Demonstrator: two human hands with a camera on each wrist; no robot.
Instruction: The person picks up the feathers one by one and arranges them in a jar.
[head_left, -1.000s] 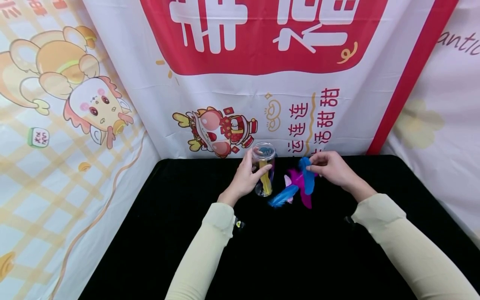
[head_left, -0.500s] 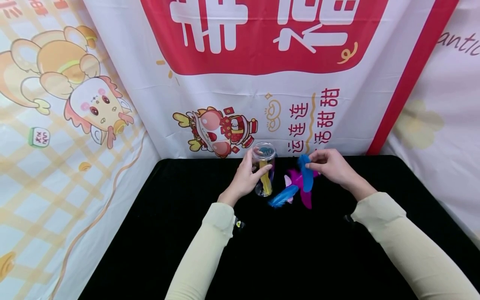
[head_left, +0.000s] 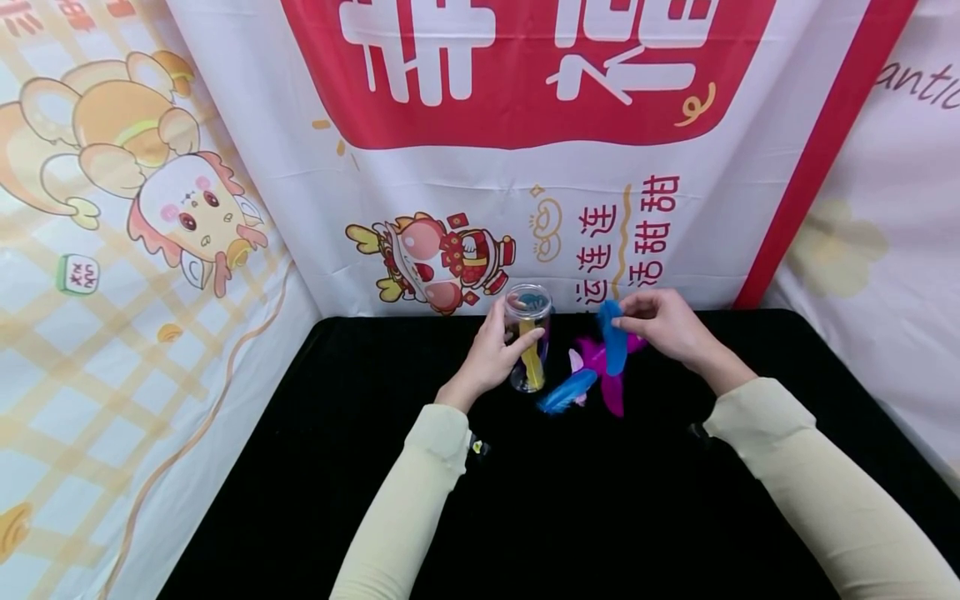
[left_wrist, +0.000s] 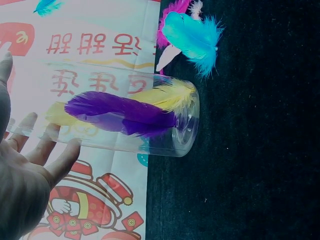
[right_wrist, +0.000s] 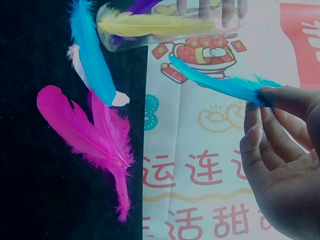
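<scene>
My left hand [head_left: 491, 352] grips a clear plastic jar [head_left: 517, 382] that stands upright near the table's back edge. Inside the jar are a purple feather [left_wrist: 120, 114] and a yellow feather [right_wrist: 155, 24]. My right hand [head_left: 667, 327] pinches a blue feather [right_wrist: 215, 82] between thumb and fingers, holding it to the right of the jar. Below that, a small pile lies on the table: another blue feather [head_left: 567, 392], magenta feathers [right_wrist: 75, 125] and a pale pink feather [head_left: 575, 361], which the blue one partly covers.
The table [head_left: 585, 500] has a black cloth top. Directly behind it hangs a white and red printed banner [head_left: 480, 192]. A patterned cloth [head_left: 150, 350] hangs along the left side and a pale cloth [head_left: 885, 250] along the right.
My right hand has risen slightly with the blue feather, lifting it away from the pile. The left hand and jar have stayed in place.
</scene>
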